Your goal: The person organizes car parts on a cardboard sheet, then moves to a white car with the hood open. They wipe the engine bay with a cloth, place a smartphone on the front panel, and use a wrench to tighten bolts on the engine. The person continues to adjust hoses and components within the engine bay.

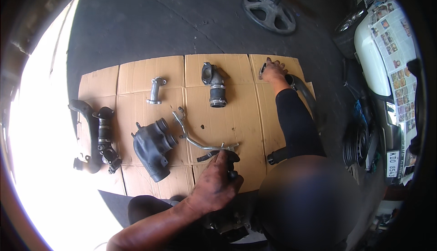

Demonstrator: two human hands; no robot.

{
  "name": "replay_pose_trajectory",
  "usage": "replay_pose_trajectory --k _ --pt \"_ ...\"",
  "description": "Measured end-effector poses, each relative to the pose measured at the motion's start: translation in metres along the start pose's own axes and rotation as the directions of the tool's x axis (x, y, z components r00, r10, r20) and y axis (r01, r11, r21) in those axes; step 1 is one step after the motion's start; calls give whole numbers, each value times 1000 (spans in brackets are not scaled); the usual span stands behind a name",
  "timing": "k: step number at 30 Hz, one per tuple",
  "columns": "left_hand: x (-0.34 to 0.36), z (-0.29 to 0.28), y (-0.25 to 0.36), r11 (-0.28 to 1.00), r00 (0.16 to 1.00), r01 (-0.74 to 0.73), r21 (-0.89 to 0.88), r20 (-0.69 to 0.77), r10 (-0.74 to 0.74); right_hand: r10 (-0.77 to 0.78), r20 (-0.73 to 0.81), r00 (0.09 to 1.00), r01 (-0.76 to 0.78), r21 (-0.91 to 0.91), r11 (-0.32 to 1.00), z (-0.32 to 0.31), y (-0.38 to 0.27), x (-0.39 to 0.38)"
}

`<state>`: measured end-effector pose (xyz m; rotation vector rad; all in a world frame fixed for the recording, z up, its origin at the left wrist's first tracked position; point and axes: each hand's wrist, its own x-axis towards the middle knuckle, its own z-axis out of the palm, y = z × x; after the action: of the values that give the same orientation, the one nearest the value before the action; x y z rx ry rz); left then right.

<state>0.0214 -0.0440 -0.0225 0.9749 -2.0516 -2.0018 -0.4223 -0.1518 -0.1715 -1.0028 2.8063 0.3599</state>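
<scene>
My left hand (215, 181) is closed around a small black part (232, 158), whose exact kind is mostly hidden by the fingers. Just beyond it lies a thin bent metal pipe (196, 143) with brackets. My right hand (275, 71), on a black-sleeved arm, reaches to the far right of the cardboard (150, 67). Its fingers are curled over a dark part with a round opening (262, 71), largely covered by the hand. Beside that wrist, a dark curved hose (307, 97) is partly hidden by the sleeve.
On the cardboard lie a clamped hose elbow (217, 87), a short silver flanged pipe (155, 90), a black plastic duct (152, 148), a jointed hose assembly (105, 135) and a long dark duct (91, 137). A round metal base (268, 13) and white car bumper (375, 60) stand beyond. A blurred patch covers the lower right.
</scene>
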Motion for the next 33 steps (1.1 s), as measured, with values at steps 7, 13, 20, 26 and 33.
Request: replay_pose_trajectory --k 7,13,20,26,33 --pt "9 4 -2 995 998 -64 80 15 63 -193 347 918 57 366 929 31 -144 -52" --pt "7 6 -10 990 999 -39 138 21 37 -114 98 989 34 591 806 92 -165 -57" --pt "8 -5 -14 978 994 -107 180 -4 109 40 218 975 -99 269 958 102 -8 -27" --pt "15 12 -19 952 978 -207 226 66 197 -124 -370 921 125 -22 992 127 27 -117" --pt "21 29 -1 936 975 -221 275 86 205 -834 165 526 781 296 551 220 -81 -274"
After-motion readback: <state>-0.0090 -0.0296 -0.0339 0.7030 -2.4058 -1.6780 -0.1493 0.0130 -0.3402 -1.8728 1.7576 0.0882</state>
